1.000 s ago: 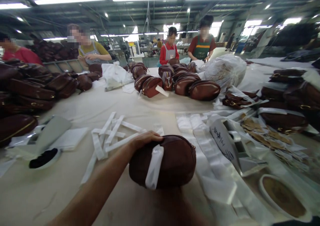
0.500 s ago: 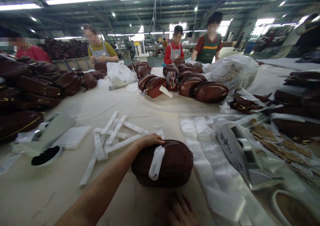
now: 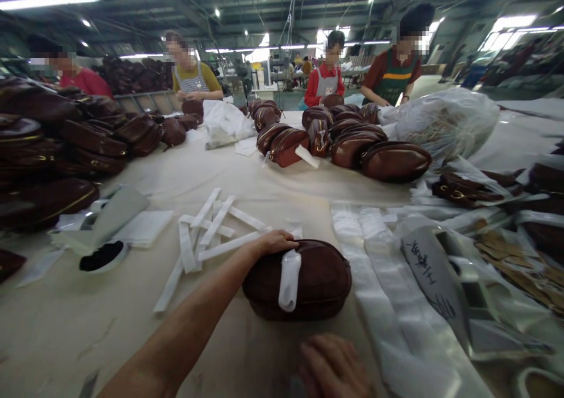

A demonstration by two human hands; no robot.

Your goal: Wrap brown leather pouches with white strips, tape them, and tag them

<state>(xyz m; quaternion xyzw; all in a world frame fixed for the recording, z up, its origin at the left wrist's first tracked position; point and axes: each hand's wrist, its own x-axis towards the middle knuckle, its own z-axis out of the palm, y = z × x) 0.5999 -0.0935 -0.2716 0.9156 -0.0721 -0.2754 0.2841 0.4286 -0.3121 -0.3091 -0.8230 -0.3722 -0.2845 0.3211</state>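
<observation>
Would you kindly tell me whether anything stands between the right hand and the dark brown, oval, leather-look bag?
Nothing visible stands between the right hand and the dark brown, oval, leather-look bag; the left hand rests at its upper left edge.

The person's left arm (image 3: 187, 321) is bare as far as I can see, its forearm reaching in from seven o'clock and slanting up toward a spot between one and two. The left wrist (image 3: 252, 251) looks nearly straight. The left hand (image 3: 275, 242) is just below centre, back upward, fingers close together and pointing toward three o'clock; I can't make out the thumb. Down between five and six o'clock is the right hand (image 3: 332, 363), lower and closer to the body, apart from the left. It's blurred, knuckles up, fingers bent and aimed toward ten, palm hidden from me.
</observation>
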